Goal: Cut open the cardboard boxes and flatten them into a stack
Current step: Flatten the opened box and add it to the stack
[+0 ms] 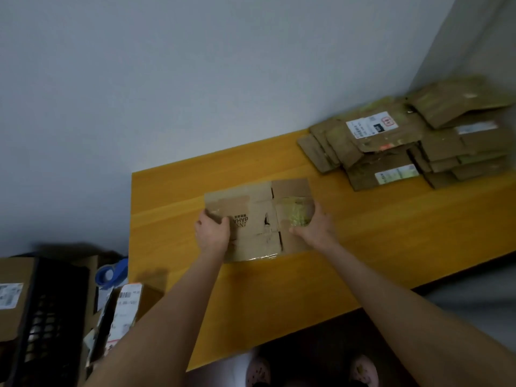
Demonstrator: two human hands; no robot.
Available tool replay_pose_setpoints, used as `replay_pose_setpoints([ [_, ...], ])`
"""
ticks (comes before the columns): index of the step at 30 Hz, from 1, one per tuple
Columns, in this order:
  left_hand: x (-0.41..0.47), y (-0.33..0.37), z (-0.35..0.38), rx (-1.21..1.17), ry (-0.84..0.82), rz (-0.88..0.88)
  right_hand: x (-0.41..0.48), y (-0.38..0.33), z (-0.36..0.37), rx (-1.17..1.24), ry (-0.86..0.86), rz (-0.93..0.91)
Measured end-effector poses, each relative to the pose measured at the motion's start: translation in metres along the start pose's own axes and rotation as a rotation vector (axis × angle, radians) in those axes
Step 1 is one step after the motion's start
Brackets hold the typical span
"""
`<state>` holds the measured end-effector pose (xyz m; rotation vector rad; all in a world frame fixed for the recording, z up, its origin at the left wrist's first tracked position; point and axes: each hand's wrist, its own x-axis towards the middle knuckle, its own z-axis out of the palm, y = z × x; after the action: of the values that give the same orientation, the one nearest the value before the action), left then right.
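A flattened brown cardboard box (pixel 258 219) with black print and strips of clear tape lies on the yellow wooden table (pixel 377 247). My left hand (pixel 212 233) grips its left edge, thumb on top. My right hand (pixel 314 227) holds its right side, fingers curled round the edge by a taped patch. At the table's far right corner sits a stack of flattened boxes (pixel 405 143), some with white shipping labels.
Left of the table, on the floor, are a black plastic crate (pixel 53 317), several unflattened cardboard boxes (pixel 11 305) with labels, and a blue tape dispenser (pixel 111 273). A grey wall runs behind the table. My feet in pink slippers (pixel 363 370) show under the near edge.
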<state>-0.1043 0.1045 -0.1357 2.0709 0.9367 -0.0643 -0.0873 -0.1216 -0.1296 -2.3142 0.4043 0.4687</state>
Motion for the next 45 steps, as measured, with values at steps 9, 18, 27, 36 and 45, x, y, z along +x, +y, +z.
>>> replay_pose_setpoints([
  [9, -0.087, 0.097, 0.106, 0.019, -0.034, -0.024, 0.035, 0.093, -0.139, -0.071, 0.107, -0.034],
  [18, -0.168, 0.185, 0.219, 0.068, -0.136, -0.015, 0.085, 0.186, -0.27, -0.135, 0.169, 0.026],
  [27, -0.158, 0.231, 0.321, 0.188, -0.347, 0.027, 0.146, 0.237, -0.325, -0.26, 0.196, 0.176],
  [36, -0.177, 0.248, 0.394, 0.268, -0.468, 0.003, 0.184, 0.286, -0.358, -0.327, 0.13, 0.305],
  [45, -0.223, 0.265, 0.431, 0.172, -0.443, -0.003, 0.199, 0.305, -0.376, -0.516, 0.03, 0.093],
])
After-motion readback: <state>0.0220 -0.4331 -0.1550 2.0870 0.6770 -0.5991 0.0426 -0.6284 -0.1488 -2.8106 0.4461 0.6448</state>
